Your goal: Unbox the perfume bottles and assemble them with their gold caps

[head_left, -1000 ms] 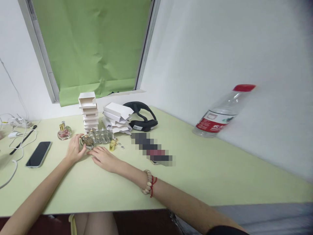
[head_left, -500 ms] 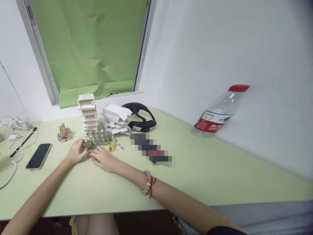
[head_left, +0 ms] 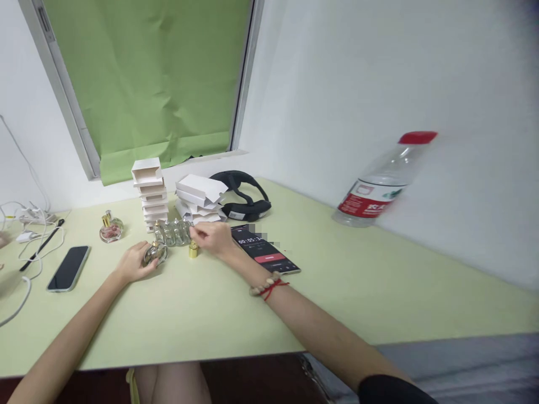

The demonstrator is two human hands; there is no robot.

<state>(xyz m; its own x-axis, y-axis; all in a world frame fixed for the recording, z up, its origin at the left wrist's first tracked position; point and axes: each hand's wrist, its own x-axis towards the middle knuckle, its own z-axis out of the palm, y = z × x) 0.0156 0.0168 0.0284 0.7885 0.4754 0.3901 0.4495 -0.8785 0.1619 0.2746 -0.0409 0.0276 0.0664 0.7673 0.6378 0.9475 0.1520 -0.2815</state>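
Observation:
My left hand (head_left: pixel 135 262) is closed around a round glass perfume bottle (head_left: pixel 155 255) that rests on the table. My right hand (head_left: pixel 214 238) has moved apart from it, fingers drawn together over the tabletop; whatever they pinch, if anything, is too small or hidden to see. Just left of and below those fingers a gold cap (head_left: pixel 193 250) stands upright. Behind the held bottle, several clear glass bottles (head_left: pixel 176 233) are lined up side by side. Two more perfume bottles, one with pink contents (head_left: pixel 110 232), stand farther left.
A stack of open white boxes (head_left: pixel 150 196) and a pile of flattened boxes (head_left: pixel 200 193) stand at the back, beside a black headset (head_left: pixel 246 205). One phone (head_left: pixel 275 259) shows a timer; another phone (head_left: pixel 69 269) lies left near white cables (head_left: pixel 40 247). A water bottle (head_left: pixel 373 196) stands right.
My right hand has left the perfume bottle and moved right, past the gold cap, its fingers now closed together. My left hand stays on the bottle. The view has shifted slightly.

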